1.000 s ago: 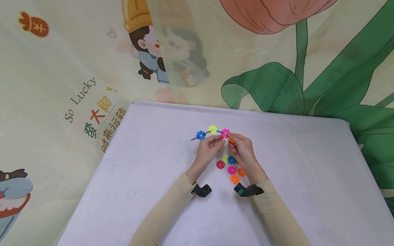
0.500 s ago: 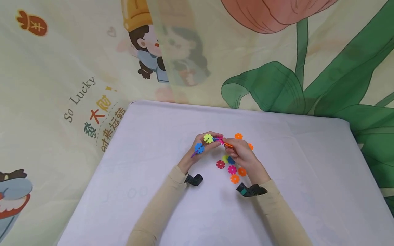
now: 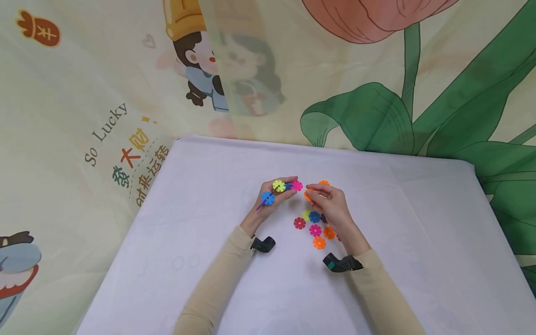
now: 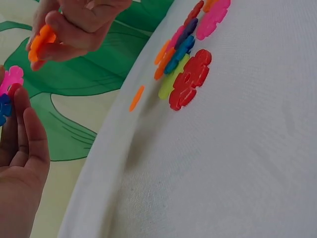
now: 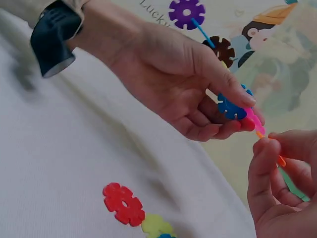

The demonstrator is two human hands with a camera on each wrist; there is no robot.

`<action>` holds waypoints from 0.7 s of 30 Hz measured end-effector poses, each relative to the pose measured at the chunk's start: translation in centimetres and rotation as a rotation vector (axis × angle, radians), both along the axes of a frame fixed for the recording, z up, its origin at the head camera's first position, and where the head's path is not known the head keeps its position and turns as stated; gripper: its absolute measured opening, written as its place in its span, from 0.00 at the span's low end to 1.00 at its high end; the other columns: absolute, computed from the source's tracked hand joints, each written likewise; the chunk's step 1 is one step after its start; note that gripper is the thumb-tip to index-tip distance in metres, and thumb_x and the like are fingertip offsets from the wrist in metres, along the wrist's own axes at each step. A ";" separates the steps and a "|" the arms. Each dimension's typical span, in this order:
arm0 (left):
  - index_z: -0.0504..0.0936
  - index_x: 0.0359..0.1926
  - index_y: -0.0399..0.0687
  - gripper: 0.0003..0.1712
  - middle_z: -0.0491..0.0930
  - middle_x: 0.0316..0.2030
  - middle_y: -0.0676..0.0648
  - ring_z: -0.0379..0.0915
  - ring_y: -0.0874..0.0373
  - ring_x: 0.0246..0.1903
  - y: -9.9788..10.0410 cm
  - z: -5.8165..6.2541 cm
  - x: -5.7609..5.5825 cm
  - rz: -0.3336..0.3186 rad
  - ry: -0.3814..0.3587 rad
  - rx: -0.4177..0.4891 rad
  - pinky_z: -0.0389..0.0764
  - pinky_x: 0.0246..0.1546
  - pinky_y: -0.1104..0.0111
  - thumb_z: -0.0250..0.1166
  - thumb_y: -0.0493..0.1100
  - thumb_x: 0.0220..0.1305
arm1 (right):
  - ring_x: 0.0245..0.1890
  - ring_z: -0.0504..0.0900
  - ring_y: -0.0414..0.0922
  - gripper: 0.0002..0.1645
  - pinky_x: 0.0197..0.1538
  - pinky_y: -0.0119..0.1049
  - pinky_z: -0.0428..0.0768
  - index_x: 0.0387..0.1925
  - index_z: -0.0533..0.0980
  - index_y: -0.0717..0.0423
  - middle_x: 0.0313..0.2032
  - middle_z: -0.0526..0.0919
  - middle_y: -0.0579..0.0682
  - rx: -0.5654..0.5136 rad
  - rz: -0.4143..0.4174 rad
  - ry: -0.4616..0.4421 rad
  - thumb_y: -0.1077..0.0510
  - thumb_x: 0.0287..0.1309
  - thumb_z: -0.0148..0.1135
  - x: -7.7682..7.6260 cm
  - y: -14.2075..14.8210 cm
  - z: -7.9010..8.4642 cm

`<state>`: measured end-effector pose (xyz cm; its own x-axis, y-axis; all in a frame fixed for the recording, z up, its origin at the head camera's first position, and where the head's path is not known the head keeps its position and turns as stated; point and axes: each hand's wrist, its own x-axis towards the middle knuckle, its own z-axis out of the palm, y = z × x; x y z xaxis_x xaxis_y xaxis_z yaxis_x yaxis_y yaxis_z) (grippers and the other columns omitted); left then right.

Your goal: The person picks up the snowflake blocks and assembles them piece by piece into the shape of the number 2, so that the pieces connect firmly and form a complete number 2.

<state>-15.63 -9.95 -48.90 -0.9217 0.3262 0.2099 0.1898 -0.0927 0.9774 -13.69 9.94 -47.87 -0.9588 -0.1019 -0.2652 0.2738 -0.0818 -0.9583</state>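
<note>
My left hand (image 3: 279, 200) holds a chain of slotted plastic snowflake discs by its pink end disc (image 3: 297, 185), between thumb and fingers. A yellow disc (image 3: 278, 186) and a blue disc (image 3: 268, 198) lie over the hand in the head view. A purple disc (image 5: 178, 19) forms the chain's far end in the right wrist view. Just right of the pink disc, my right hand (image 3: 332, 202) pinches a single orange disc (image 4: 42, 43) between thumb and fingers. In the left wrist view, a gap shows between the orange disc and the pink one.
Below the hands, loose discs lie on the white-covered table (image 3: 201, 223): a red disc (image 3: 299, 223), a pink disc (image 3: 315, 230), an orange disc (image 3: 319, 243) and several others. Another orange disc (image 3: 324, 183) lies behind the right hand. A printed cloth (image 3: 360, 116) hangs behind the table.
My left hand has shifted left and turned, so the chain now lies across it. The orange disc overlapped the pink disc half a second ago; now the right hand holds it slightly apart.
</note>
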 end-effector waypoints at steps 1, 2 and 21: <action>0.74 0.58 0.23 0.24 0.75 0.56 0.28 0.78 0.65 0.48 0.0 0.0 0.0 0.005 0.002 -0.004 0.79 0.51 0.72 0.64 0.30 0.62 | 0.38 0.83 0.51 0.22 0.41 0.28 0.83 0.56 0.77 0.63 0.37 0.82 0.51 0.031 0.004 0.044 0.57 0.64 0.65 0.1 0.0 0.0; 0.74 0.58 0.23 0.24 0.75 0.57 0.27 0.77 0.64 0.48 0.0 0.0 0.0 0.009 0.003 -0.006 0.78 0.51 0.72 0.64 0.30 0.62 | 0.40 0.84 0.53 0.21 0.43 0.30 0.83 0.57 0.77 0.62 0.38 0.81 0.52 0.052 0.005 0.088 0.58 0.64 0.64 0.3 0.0 -0.1; 0.78 0.54 0.24 0.21 0.79 0.53 0.31 0.80 0.50 0.51 0.5 0.2 0.0 0.070 -0.024 -0.017 0.80 0.49 0.69 0.66 0.26 0.59 | 0.32 0.85 0.47 0.10 0.38 0.25 0.82 0.38 0.81 0.70 0.35 0.83 0.63 0.224 -0.139 0.558 0.65 0.57 0.69 1.0 -1.4 -1.2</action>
<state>-15.66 -9.41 -48.71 -0.9471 0.2640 0.1827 0.1719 -0.0635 0.9831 -12.70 8.58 -49.07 -0.9594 0.0339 0.2800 -0.2729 0.1393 -0.9519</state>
